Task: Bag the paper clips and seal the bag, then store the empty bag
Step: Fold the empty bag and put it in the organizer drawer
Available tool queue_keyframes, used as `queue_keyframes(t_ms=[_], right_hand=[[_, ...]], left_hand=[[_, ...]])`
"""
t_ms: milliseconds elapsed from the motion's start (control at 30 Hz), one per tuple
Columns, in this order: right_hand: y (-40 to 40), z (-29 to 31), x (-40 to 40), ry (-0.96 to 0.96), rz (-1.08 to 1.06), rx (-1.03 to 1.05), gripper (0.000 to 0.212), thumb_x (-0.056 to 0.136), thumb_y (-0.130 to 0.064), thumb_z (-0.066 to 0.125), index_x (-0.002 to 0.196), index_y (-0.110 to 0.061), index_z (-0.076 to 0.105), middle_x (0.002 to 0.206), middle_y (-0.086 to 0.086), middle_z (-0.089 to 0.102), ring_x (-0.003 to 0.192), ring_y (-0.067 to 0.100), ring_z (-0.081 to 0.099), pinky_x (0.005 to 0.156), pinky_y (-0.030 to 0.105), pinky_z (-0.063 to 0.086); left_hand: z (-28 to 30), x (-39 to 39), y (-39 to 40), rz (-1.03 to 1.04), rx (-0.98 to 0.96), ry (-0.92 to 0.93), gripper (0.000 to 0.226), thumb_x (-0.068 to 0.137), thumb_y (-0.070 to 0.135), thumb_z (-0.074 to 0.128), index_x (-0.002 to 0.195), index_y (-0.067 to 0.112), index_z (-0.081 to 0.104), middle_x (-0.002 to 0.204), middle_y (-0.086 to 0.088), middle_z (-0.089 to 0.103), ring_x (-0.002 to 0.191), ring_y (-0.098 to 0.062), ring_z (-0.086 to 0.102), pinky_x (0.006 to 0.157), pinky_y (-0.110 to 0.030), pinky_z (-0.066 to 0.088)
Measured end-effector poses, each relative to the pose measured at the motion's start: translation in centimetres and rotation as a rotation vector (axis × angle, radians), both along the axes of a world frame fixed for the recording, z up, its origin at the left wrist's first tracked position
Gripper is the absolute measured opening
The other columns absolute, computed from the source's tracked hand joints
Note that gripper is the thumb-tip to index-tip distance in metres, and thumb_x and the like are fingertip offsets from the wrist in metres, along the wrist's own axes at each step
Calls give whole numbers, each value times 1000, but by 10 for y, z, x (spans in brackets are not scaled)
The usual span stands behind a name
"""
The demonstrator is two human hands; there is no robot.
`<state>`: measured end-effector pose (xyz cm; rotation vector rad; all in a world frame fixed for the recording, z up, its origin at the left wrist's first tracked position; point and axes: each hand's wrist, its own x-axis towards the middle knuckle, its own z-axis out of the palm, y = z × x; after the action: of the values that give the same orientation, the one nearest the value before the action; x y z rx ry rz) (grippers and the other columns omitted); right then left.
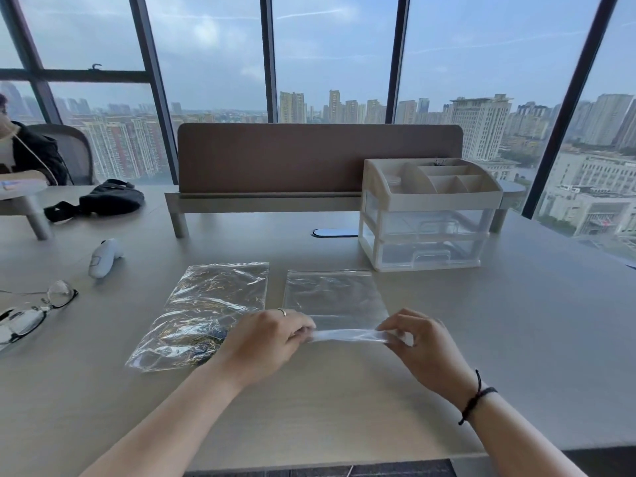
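Observation:
Two clear plastic zip bags lie on the table. The left bag holds a heap of gold and dark paper clips. The right bag looks empty and lies flat, with its near edge lifted. My left hand pinches that near edge at its left corner. My right hand pinches the same edge at its right corner, so the strip stretches between the two hands. My left wrist lies over the near right corner of the bag with the clips.
A white drawer organiser with clear drawers stands at the back right, before a brown desk divider. Glasses and a white controller lie at the left, a black pouch farther back. A person sits at the far left.

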<state>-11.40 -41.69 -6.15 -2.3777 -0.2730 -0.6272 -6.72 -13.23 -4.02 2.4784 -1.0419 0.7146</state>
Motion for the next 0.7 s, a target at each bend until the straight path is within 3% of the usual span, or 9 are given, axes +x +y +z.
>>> queue_keyframes(t_ms=[133, 233, 300, 367, 467, 567, 700], right_hand=[[-13, 7, -5, 157, 21, 206, 9, 82, -26, 78, 75, -31, 76, 68, -3, 67, 61, 5, 53, 59, 22, 40], [-23, 16, -11, 195, 92, 311, 16, 80, -33, 78, 74, -19, 76, 63, -4, 62, 60, 4, 49, 61, 22, 39], [-24, 27, -14, 160, 115, 356, 19, 80, -31, 78, 69, -15, 74, 59, -9, 59, 56, 1, 49, 59, 16, 37], [-21, 40, -12, 106, 138, 466, 17, 78, -22, 78, 63, -16, 74, 59, -14, 64, 55, -3, 54, 59, 9, 40], [-18, 53, 5, 95, 115, 630, 18, 71, -35, 77, 65, -18, 77, 74, 0, 76, 72, 11, 68, 76, 22, 52], [-18, 56, 34, 136, 28, 710, 25, 81, -32, 75, 69, -10, 75, 61, 0, 67, 58, 11, 55, 60, 23, 43], [-15, 46, 72, 214, -114, 751, 29, 90, -29, 71, 78, -3, 74, 58, 3, 63, 48, 12, 48, 44, 16, 39]], left_hand=[[4, 3, 21, 42, -17, 271, 5, 88, 34, 73, 89, 33, 68, 72, 13, 73, 63, -5, 65, 64, -28, 56], [12, -3, 28, -11, -222, 519, 12, 89, 16, 77, 83, 26, 76, 71, 14, 74, 57, 2, 61, 58, -17, 50], [22, -7, 26, -99, -398, 647, 9, 90, 8, 74, 84, 15, 76, 72, 3, 77, 57, -1, 65, 55, -16, 50], [31, -4, 23, -155, -536, 685, 5, 89, 8, 71, 87, 10, 75, 74, -6, 78, 64, -13, 72, 59, -23, 57], [40, 13, 13, -132, -637, 689, 13, 94, 3, 64, 91, 9, 75, 74, -7, 78, 65, -16, 72, 64, -24, 59], [39, 33, 0, -67, -703, 783, 20, 100, 2, 58, 93, 10, 75, 71, -5, 77, 62, -17, 69, 58, -26, 57], [30, 55, -16, 50, -746, 852, 21, 102, 9, 55, 94, 10, 74, 77, -9, 76, 51, -15, 59, 43, -19, 42]])
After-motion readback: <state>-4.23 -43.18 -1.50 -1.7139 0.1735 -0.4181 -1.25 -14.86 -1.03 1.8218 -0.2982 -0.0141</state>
